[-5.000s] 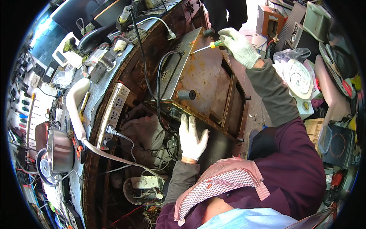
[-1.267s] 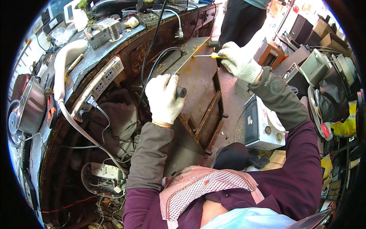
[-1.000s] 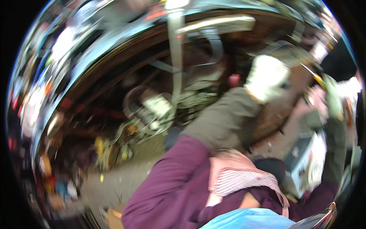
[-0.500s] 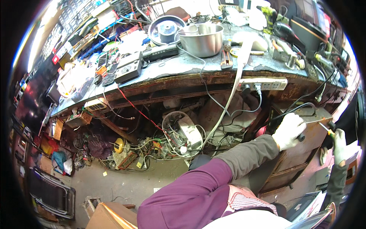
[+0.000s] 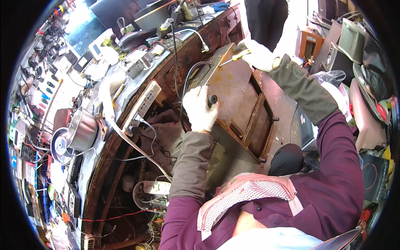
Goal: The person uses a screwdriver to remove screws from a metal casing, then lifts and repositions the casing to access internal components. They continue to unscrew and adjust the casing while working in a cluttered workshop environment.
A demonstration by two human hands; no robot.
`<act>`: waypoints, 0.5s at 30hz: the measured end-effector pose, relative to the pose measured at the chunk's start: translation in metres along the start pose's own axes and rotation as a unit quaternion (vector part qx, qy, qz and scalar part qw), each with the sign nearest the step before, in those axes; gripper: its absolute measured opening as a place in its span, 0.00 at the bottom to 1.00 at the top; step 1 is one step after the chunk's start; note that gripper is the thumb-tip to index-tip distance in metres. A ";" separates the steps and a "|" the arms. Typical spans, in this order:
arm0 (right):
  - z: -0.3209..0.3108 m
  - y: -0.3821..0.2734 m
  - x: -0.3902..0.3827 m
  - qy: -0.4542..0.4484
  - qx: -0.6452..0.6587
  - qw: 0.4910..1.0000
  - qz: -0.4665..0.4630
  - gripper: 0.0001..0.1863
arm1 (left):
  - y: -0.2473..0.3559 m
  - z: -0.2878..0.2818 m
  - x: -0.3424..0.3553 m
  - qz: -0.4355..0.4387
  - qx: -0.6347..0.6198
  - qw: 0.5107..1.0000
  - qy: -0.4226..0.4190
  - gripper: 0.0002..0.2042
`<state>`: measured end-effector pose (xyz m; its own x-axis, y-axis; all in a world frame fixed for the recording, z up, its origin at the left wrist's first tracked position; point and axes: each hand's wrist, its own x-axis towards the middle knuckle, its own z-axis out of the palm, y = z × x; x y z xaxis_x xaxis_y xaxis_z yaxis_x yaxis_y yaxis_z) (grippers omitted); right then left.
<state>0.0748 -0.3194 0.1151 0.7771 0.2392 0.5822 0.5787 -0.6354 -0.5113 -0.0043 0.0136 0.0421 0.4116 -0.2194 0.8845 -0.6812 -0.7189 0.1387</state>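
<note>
A boxy metal appliance (image 5: 231, 89) with rust stains lies tipped beside the workbench, its frame and black feet showing. My left hand (image 5: 200, 109), in a white glove, is closed at its near-left corner, next to a round black foot (image 5: 213, 100). What lies under those fingers is partly hidden. In my gloved right hand (image 5: 259, 54) is a screwdriver (image 5: 241, 55) with a yellow handle. Its shaft points left to the panel's far edge, and I cannot tell whether the tip touches. A dark cable (image 5: 188, 79) loops from the appliance's left side.
The cluttered workbench (image 5: 89, 171) curves along the left, with a steel pot (image 5: 82, 129) and a power strip (image 5: 141, 106) on its edge. A pale hose (image 5: 135, 146) hangs off it. Another person's dark-trousered legs (image 5: 266, 21) stand beyond the appliance. Stacked casings (image 5: 362, 112) crowd the right.
My view has swung right, bringing the appliance to the middle. The right hand has brought the screwdriver over the appliance's far edge. The left hand stays at its corner.
</note>
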 end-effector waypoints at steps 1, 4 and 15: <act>-0.008 -0.001 -0.007 0.011 -0.086 0.994 -0.064 0.15 | 0.004 0.003 0.001 0.004 -0.010 1.000 0.002 0.24; -0.013 0.044 -0.005 0.016 -0.330 0.913 -0.241 0.17 | 0.014 0.012 0.005 -0.007 -0.042 0.999 -0.023 0.24; -0.005 -0.029 -0.011 0.005 -0.162 0.987 0.000 0.18 | -0.003 0.014 -0.002 0.005 -0.027 0.999 -0.031 0.28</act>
<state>0.0487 -0.3076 0.1267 0.7736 0.2325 0.5894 0.4675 -0.8374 -0.2834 0.0054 0.0066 0.0332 0.4392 -0.2682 0.8575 -0.7163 -0.6805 0.1541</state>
